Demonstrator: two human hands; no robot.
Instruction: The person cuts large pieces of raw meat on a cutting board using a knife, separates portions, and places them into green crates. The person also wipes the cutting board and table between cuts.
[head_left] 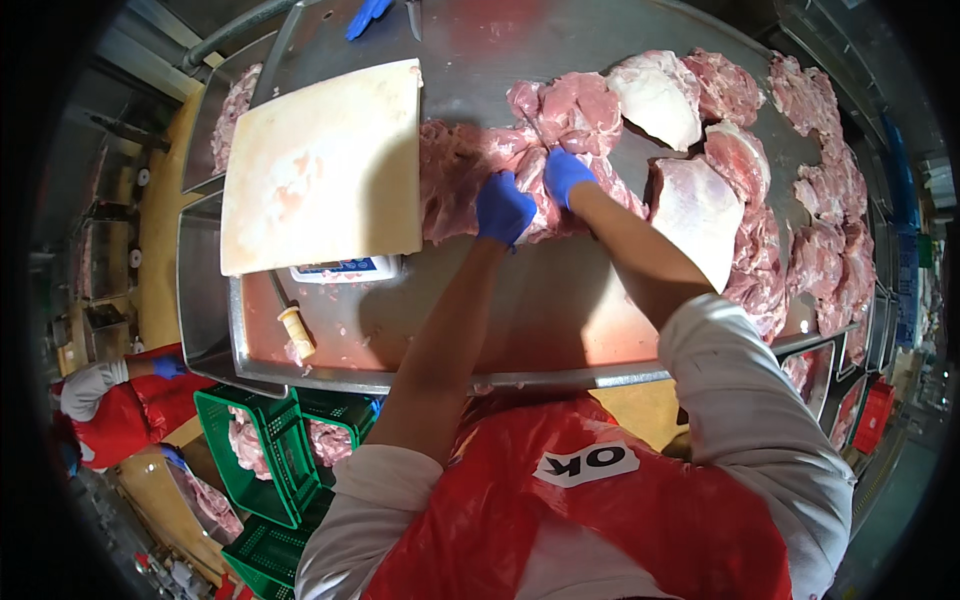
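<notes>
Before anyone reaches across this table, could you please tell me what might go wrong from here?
The meat at the gloved left hand and right hand looks wet, so it might slip. The pale board overhangs the white scale under it, so a bump could tip it. The tool with a pale handle lies unheld near the front edge of the table, where the left forearm could perhaps knock it.

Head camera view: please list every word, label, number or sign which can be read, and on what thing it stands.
White strip-shaped label on the shiny red apron: large black lettering, legible but upside down; I will not copy it.
Blue panel of the white device under the cream rectangular board: markings too small to read.
Elsewhere, I find nothing readable.
</notes>
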